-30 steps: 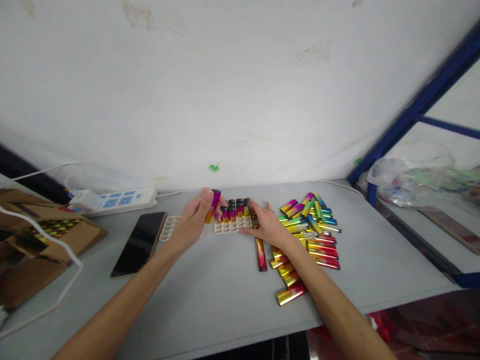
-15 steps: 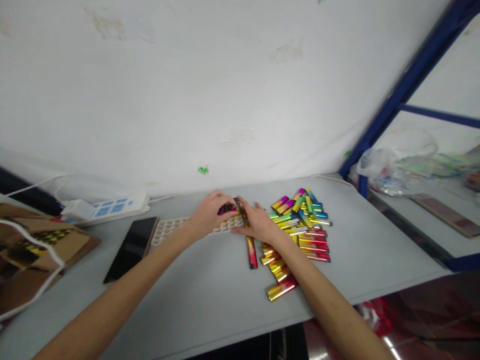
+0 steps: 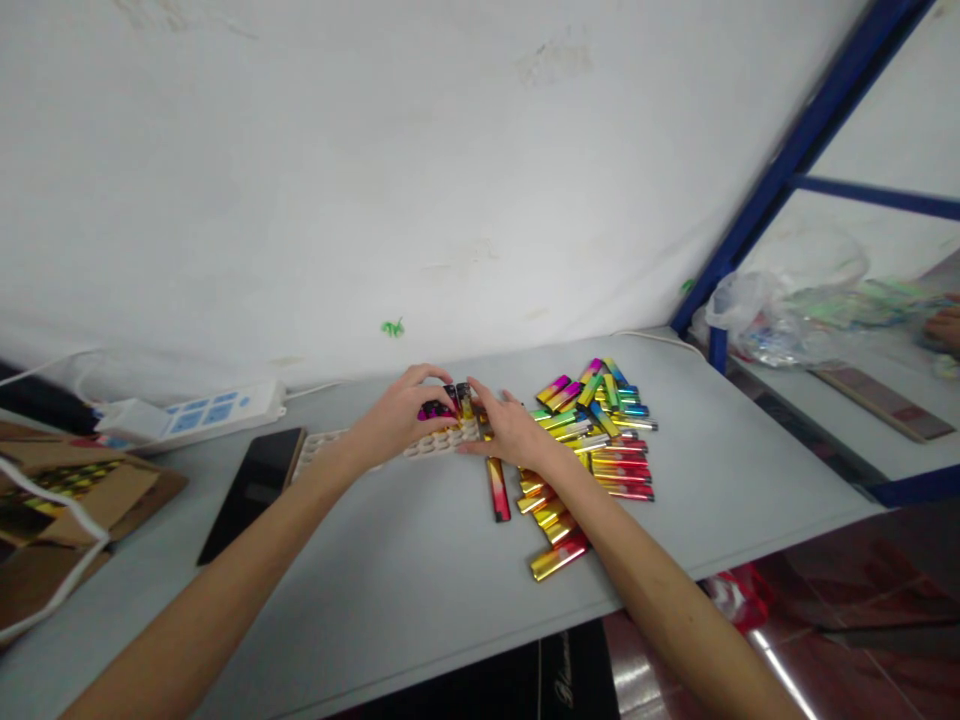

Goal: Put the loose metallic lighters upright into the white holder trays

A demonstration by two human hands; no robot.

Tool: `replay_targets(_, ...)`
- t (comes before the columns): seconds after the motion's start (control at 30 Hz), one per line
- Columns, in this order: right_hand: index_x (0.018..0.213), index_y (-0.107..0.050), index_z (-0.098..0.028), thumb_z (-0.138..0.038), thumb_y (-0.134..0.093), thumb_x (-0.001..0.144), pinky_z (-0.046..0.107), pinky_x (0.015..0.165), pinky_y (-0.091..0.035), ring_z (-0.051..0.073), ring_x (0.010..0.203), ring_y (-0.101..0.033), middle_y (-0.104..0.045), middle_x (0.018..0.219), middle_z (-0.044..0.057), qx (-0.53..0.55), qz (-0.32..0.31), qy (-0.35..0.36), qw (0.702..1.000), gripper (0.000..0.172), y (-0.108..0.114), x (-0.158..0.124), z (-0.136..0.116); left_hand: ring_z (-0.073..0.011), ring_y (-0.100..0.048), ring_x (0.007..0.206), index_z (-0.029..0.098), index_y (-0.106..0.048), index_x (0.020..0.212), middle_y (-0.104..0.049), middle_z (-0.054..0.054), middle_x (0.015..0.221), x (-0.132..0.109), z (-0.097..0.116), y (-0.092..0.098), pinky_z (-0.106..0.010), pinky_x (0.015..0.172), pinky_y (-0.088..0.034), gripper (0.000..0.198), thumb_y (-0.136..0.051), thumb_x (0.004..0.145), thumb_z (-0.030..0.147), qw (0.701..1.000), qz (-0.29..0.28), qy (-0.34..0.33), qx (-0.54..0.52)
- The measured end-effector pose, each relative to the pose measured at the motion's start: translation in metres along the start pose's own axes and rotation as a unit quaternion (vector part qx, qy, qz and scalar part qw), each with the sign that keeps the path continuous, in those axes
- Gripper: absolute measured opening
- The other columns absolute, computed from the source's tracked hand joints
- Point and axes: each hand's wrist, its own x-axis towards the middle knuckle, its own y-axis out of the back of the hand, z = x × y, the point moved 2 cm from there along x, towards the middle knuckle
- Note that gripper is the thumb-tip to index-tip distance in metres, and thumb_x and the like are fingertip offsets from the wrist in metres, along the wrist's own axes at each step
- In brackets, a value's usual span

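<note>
Grey bench (image 3: 420,570) against a white wall, blue steel frame (image 3: 787,170) to the right. Left hand (image 3: 394,425): fingers closed narrowly on a magenta metallic stick (image 3: 435,410), held over a white moulded tray with round cells (image 3: 330,450). Dark-capped sticks (image 3: 461,398) stand upright in the tray just beside it. Right hand (image 3: 514,435): fingers loosely spread, holding nothing, resting at the tray's right end. Heap of multicoloured metallic sticks (image 3: 604,445) lies just right of that hand. Black phone (image 3: 251,488) lies left of the tray.
</note>
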Motion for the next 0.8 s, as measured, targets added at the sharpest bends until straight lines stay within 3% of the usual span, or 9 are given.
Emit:
replay_targets(0.2, 0.169, -0.018, -0.024, -0.052, -0.081, 0.087, 0.067, 0.129, -0.019, 0.036, 0.155, -0.041, -0.039, 0.168, 0.021, 0.014, 0.007, 0.044, 0.999, 0.108, 0.005, -0.005, 0.001, -0.0281, -0.065, 0.117, 0.021, -0.073, 0.108, -0.06, -0.013, 0.133, -0.003, 0.0, -0.017, -0.049, 0.108, -0.053, 0.017, -0.064, 0.1, 0.033, 0.999, 0.003, -0.007, 0.033)
replay_targets(0.33, 0.161, -0.04, -0.024, -0.054, -0.068, 0.098, 0.064, 0.129, -0.024, 0.033, 0.146, -0.052, -0.055, 0.158, 0.016, -0.014, 0.057, 0.029, 0.998, 0.075, 0.028, -0.007, 0.01, -0.0298, -0.066, 0.118, 0.025, -0.07, 0.128, -0.062, -0.013, 0.135, -0.006, 0.004, -0.023, -0.049, 0.104, -0.055, 0.028, -0.064, 0.1, 0.028, 0.994, 0.02, -0.018, 0.102)
replay_targets(0.43, 0.147, -0.057, -0.018, -0.041, -0.054, 0.106, 0.056, 0.119, -0.042, 0.033, 0.134, -0.061, -0.066, 0.143, 0.018, -0.079, 0.177, -0.058, 0.979, 0.048, 0.049, -0.011, 0.031, -0.0312, -0.064, 0.123, 0.029, -0.062, 0.143, -0.063, -0.014, 0.138, -0.009, 0.008, -0.02, -0.05, 0.107, -0.053, 0.043, -0.066, 0.1, 0.034, 0.989, 0.041, -0.035, 0.14)
replay_targets(0.5, 0.138, -0.064, -0.015, -0.04, -0.057, 0.104, 0.056, 0.112, -0.047, 0.037, 0.131, -0.061, -0.067, 0.138, 0.022, -0.147, 0.217, -0.124, 0.957, 0.043, 0.059, -0.017, 0.046, -0.0328, -0.061, 0.128, 0.027, -0.062, 0.143, -0.062, -0.015, 0.14, -0.014, 0.006, -0.015, -0.052, 0.111, -0.05, 0.045, -0.066, 0.101, 0.041, 0.985, 0.072, -0.033, 0.155)
replay_targets(0.6, 0.128, -0.07, -0.013, -0.046, -0.068, 0.097, 0.058, 0.111, -0.044, 0.039, 0.126, -0.063, -0.069, 0.132, 0.024, -0.231, 0.168, -0.178, 0.941, 0.045, 0.063, -0.025, 0.061, -0.0345, -0.059, 0.131, 0.023, -0.063, 0.139, -0.061, -0.017, 0.141, -0.029, -0.004, -0.009, -0.054, 0.113, -0.049, 0.041, -0.059, 0.103, 0.044, 0.981, 0.106, -0.004, 0.16)
replay_targets(0.7, 0.128, -0.07, -0.013, -0.047, -0.074, 0.093, 0.057, 0.108, -0.045, 0.038, 0.115, -0.068, -0.074, 0.12, 0.021, -0.248, 0.11, -0.194, 0.943, 0.049, 0.062, -0.028, 0.065, -0.0351, -0.058, 0.133, 0.021, -0.059, 0.142, -0.058, -0.018, 0.144, -0.053, -0.016, -0.01, -0.055, 0.114, -0.048, 0.043, -0.055, 0.105, 0.043, 0.981, 0.122, 0.02, 0.149)
replay_targets(0.8, 0.134, -0.067, -0.013, -0.04, -0.078, 0.09, 0.057, 0.106, -0.048, 0.037, 0.111, -0.069, -0.074, 0.117, 0.019, -0.228, 0.113, -0.186, 0.949, 0.053, 0.062, -0.026, 0.062, -0.0334, -0.053, 0.14, 0.02, -0.051, 0.148, -0.053, -0.018, 0.149, -0.078, -0.02, -0.013, -0.053, 0.118, -0.046, 0.044, -0.054, 0.106, 0.035, 0.98, 0.148, 0.032, 0.132)
